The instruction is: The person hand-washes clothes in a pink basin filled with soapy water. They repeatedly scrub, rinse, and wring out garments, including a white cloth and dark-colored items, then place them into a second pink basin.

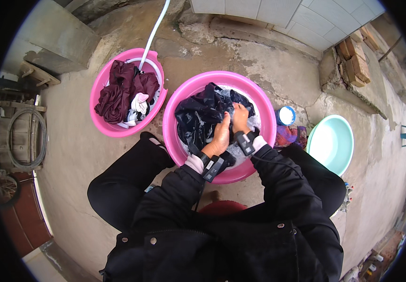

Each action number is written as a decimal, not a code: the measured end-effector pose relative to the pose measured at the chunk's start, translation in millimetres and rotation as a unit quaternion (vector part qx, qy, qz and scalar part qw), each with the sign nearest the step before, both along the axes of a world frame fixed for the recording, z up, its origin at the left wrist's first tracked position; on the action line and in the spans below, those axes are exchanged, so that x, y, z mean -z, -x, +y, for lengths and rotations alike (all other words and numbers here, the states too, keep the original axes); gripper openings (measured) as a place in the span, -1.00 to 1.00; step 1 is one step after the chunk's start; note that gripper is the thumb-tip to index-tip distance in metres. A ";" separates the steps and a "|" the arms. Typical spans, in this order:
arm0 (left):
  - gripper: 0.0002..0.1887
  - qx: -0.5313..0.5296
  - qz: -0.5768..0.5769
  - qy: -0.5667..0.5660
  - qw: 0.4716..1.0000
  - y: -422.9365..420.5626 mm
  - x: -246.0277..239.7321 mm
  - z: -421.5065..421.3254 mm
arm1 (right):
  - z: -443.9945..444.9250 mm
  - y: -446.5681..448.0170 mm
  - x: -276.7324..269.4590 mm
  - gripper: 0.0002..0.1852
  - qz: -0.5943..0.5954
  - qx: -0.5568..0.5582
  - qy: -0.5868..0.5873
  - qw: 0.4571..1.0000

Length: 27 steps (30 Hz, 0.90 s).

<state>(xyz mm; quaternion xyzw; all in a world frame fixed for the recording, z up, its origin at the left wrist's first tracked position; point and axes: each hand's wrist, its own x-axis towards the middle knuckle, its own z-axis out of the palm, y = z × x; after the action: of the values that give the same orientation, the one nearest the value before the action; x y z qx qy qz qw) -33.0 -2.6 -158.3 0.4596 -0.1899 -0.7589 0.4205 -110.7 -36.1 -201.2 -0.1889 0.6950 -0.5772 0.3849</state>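
Between my knees stands a round pink plastic basin (220, 179) holding sudsy water and a wet, dark garment (203, 105). My left hand (220, 137) grips the bunched cloth near the basin's middle, its thumb up along the fabric. Just to the right, my right hand (240, 118) is closed on the same garment, fingers curled into the folds. The two hands are close together. White foam (238, 153) shows along the basin's right and near sides. Part of the cloth and the fingertips are hidden in the folds.
At left, a second pink basin (109, 131) holds maroon clothing (122, 88) and smaller white pieces; a white hose (155, 26) runs into it. To the right are a blue tub of white contents (286, 115), a patterned cloth (289, 136) and a mint-green basin (333, 141). Bricks (356, 65) sit on a ledge.
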 end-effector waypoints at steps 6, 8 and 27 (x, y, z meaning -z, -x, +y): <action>-0.44 0.033 -0.012 -0.073 0.997 -7.9 1.1 -4.6 | 11.1 -11.7 -24.0 -0.75 0.027 -0.070 0.003 0.997; -0.44 -0.010 0.044 -0.010 0.999 -8.0 0.8 -6.3 | 4.4 -4.7 -12.2 -0.76 -0.017 -0.017 0.018 1.000; -0.66 -0.007 0.153 0.004 0.988 2.2 -11.8 -6.9 | -3.0 -1.8 -43.0 -0.72 0.090 0.012 0.032 0.995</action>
<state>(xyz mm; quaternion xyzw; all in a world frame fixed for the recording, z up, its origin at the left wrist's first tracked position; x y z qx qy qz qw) -35.2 -9.5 -146.5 0.3376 -0.1231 -0.8167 0.4515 -108.9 -39.1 -158.2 -0.2438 0.7105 -0.5841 0.3075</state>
